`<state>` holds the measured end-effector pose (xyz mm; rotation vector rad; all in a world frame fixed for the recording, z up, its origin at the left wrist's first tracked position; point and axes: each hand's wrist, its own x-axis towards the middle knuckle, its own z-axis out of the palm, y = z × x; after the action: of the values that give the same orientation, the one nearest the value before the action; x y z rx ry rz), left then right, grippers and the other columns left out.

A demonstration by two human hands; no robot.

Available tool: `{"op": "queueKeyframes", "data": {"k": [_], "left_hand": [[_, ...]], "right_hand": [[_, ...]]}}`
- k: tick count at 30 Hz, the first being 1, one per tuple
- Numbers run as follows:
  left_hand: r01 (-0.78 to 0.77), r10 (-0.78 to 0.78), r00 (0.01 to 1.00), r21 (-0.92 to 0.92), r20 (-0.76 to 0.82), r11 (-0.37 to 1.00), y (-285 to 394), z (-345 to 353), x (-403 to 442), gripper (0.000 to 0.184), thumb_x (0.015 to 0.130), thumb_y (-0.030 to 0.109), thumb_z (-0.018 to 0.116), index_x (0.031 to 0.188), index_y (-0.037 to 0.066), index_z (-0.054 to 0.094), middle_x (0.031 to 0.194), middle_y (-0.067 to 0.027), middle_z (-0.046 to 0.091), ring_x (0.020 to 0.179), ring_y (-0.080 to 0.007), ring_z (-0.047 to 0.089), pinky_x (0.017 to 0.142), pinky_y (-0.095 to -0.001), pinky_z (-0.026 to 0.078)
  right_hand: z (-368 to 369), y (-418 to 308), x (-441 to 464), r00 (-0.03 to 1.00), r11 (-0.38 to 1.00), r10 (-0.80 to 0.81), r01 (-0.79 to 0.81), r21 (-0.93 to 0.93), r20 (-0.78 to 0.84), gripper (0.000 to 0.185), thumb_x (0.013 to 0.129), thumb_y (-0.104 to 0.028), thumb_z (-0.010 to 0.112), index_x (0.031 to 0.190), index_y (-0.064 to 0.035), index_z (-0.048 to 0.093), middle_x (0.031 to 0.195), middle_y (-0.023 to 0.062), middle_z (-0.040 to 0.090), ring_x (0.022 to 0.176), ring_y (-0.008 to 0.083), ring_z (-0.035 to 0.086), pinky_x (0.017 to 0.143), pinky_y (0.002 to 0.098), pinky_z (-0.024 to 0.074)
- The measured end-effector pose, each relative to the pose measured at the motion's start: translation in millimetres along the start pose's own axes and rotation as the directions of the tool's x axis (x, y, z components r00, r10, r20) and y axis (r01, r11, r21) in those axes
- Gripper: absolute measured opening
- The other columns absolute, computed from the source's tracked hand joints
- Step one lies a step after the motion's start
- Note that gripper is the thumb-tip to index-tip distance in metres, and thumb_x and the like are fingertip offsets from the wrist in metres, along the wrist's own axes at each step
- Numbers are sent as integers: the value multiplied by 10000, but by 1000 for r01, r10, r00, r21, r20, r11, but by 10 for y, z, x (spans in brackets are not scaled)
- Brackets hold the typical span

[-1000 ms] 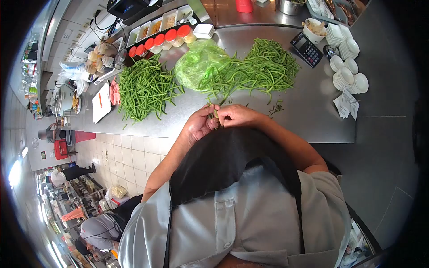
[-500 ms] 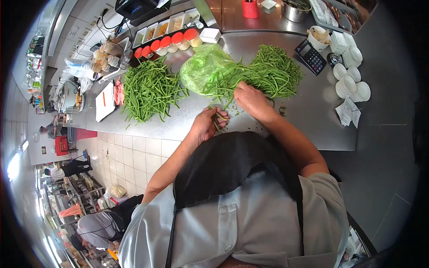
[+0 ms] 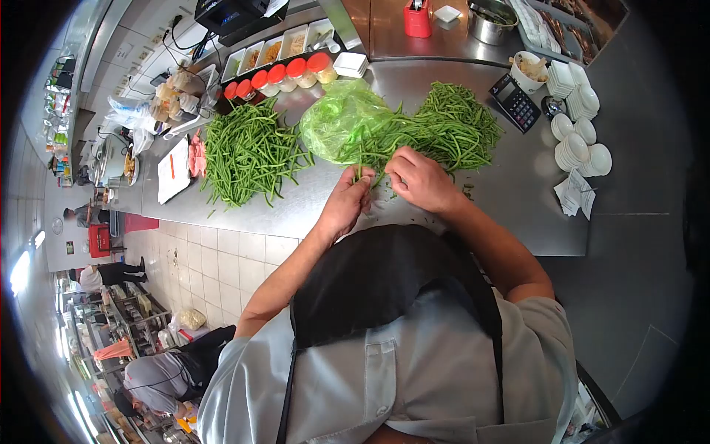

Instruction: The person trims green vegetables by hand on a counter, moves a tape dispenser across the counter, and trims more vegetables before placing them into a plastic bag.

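My left hand [image 3: 345,200] is closed around a few green beans, whose tips stick up past the thumb and fingers. Close on its right, my right hand [image 3: 423,182] has its fingers curled in a pinch at a green bean [image 3: 380,178] between the hands; the fingers partly hide the grip. Just beyond both hands lies a heap of long green beans [image 3: 460,126], spilling from a crumpled, see-through green plastic bag [image 3: 342,122]. A second pile of green beans [image 3: 248,155], in shorter pieces, lies on the left of the steel counter [image 3: 296,212].
Red-lidded jars [image 3: 299,70] line the back beside trays of ingredients [image 3: 272,50]. On the right are a calculator [image 3: 515,102], a tub [image 3: 528,72] and stacked white dishes [image 3: 573,150]. A clipboard [image 3: 174,172] lies at left. Co-workers [image 3: 159,381] stand behind on the left.
My right hand has come off the bean heap, nearer my body and the left hand. My left hand has risen slightly toward the bag, still holding beans.
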<state>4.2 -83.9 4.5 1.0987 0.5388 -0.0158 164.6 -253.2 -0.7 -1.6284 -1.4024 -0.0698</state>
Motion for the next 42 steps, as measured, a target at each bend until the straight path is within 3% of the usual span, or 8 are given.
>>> {"op": "queueKeyframes", "data": {"k": [4, 9, 19, 24, 28, 31, 35, 42], "left_hand": [[-277, 267, 959, 532, 99, 800, 224, 316, -44, 322, 1082, 212, 638, 1375, 91, 577, 863, 61, 534, 691, -52, 444, 611, -232, 391], [-143, 73, 987, 560, 145, 816, 313, 350, -64, 225, 1068, 186, 655, 1257, 64, 654, 888, 52, 590, 711, -63, 486, 631, -250, 422], [-183, 313, 947, 924, 74, 336, 329, 321, -157, 209, 969, 170, 700, 1123, 31, 676, 995, -250, 707, 943, -456, 685, 808, -504, 541], [-240, 319, 936, 932, 147, 272, 276, 274, -158, 178, 1009, 123, 660, 1149, 12, 665, 978, -203, 713, 874, -374, 695, 810, -432, 543], [-335, 303, 933, 771, 193, 542, 40, 146, -22, 162, 1079, 156, 589, 1165, 26, 633, 915, -96, 677, 759, -270, 640, 712, -394, 525], [-5, 9, 1000, 191, -17, 982, 63, 114, 56, 158, 1121, 191, 527, 1176, 58, 594, 845, -16, 591, 684, -158, 528, 615, -324, 448], [-62, 31, 989, -216, -143, 975, 115, 11, 54, 154, 1140, 195, 495, 1191, 73, 574, 804, -18, 552, 641, -127, 459, 586, -286, 388], [-145, 123, 984, -166, -132, 976, 123, 100, 40, 164, 1141, 182, 491, 1229, 66, 567, 806, -25, 541, 676, -134, 457, 631, -300, 392]], "right_hand": [[-9, -249, 7, 987, 967, 96, -61, 246, -131, 275, 831, 47, 715, 1052, -56, 588, 985, 100, 616, 793, 280, 663, 692, 406, 559], [202, -276, -157, 933, 859, 307, -186, 477, -188, 375, 847, 62, 718, 1179, -52, 585, 968, 104, 640, 811, 251, 678, 715, 386, 562], [-10, -192, -278, 961, 965, 264, -263, 22, -83, 147, 882, -41, 728, 997, -62, 639, 912, 150, 678, 822, 385, 683, 700, 455, 557], [117, -98, -295, 965, 966, 258, -256, 48, -51, 79, 923, -59, 674, 980, -51, 620, 830, 118, 643, 713, 309, 653, 603, 421, 520], [164, -99, -229, 570, -268, 566, -556, 787, 596, 121, 1033, -159, 566, 997, -54, 613, 802, -1, 570, 658, 75, 497, 530, 268, 412], [147, -130, -173, 572, -145, 638, -569, 809, 516, 116, 1028, -161, 580, 1020, -51, 616, 805, 1, 575, 654, 77, 501, 528, 271, 416], [145, 49, -372, 770, 645, 588, -631, 431, 249, 181, 1007, -158, 626, 1071, 3, 681, 916, 51, 685, 783, 150, 633, 725, 328, 540], [193, -88, -273, 722, 579, 615, -686, 442, 316, 273, 973, -181, 666, 1149, 19, 721, 1006, 111, 760, 896, 179, 688, 834, 353, 553]]}}
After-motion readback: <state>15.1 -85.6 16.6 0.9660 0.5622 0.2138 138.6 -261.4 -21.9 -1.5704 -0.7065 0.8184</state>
